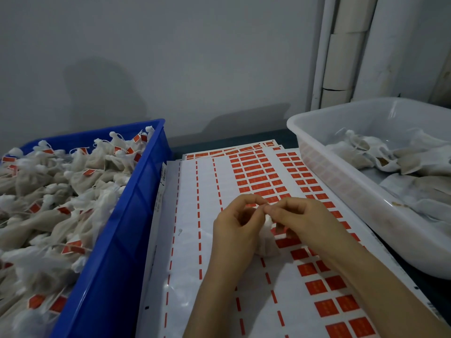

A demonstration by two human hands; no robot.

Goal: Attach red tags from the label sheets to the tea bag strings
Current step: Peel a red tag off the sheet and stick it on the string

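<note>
A deep blue plastic crate (109,264) fills the left side, heaped with white gauze tea bags already carrying red tags (48,191). At the right stands a shallow translucent white plastic tub (341,191) holding a looser pile of untagged white tea bags (415,162). Between the two containers lie overlapping white label sheets (188,252). Their left columns are stripped to thin red dashes, and their right columns are filled with rectangular red tags (258,181). Over the middle of the top sheet, the left hand (234,228) and the right hand (300,220) meet fingertip to fingertip. Both have their fingers curled and are pinching the gathered top of a small white tea bag (267,237), whose body sits on the sheet between the palms. Whether a tag or the string is in the pinch is too small to tell.
</note>
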